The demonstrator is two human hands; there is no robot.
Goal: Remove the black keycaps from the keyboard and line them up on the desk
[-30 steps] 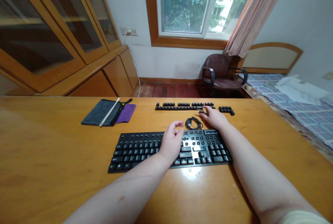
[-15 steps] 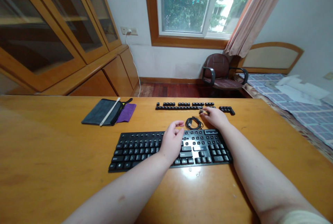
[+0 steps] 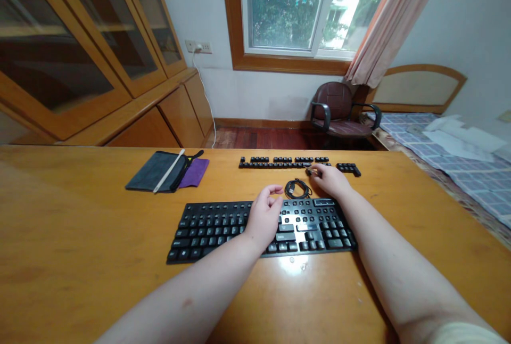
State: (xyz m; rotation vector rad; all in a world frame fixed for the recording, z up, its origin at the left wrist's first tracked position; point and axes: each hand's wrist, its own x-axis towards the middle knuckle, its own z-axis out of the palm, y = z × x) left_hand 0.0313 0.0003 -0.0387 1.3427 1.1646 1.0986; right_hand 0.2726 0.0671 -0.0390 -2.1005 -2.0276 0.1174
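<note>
A black keyboard [image 3: 223, 232] lies on the desk; several switches in its upper rows are bare of keycaps. Above its middle rests my left hand [image 3: 264, 213], fingers loosely curled and apart from the thumb, holding nothing I can see. Beyond the keyboard, my right hand [image 3: 328, 178] pinches what looks like a wire keycap puller [image 3: 312, 170], with a dark keycap [image 3: 308, 172] at its tip. Close by stand rows of loose black keycaps [image 3: 275, 165], and a further group of keycaps [image 3: 348, 168] is to the right. A coiled USB cable [image 3: 297, 189] sits between keyboard and rows.
At the left of the wooden desk [image 3: 99, 248] lie a dark grey pouch [image 3: 149, 171], a white stick-like brush [image 3: 170, 171] across it, and a purple cloth [image 3: 194, 173]. Past the desk's far edge are an armchair [image 3: 337, 104] and a bed [image 3: 439, 136].
</note>
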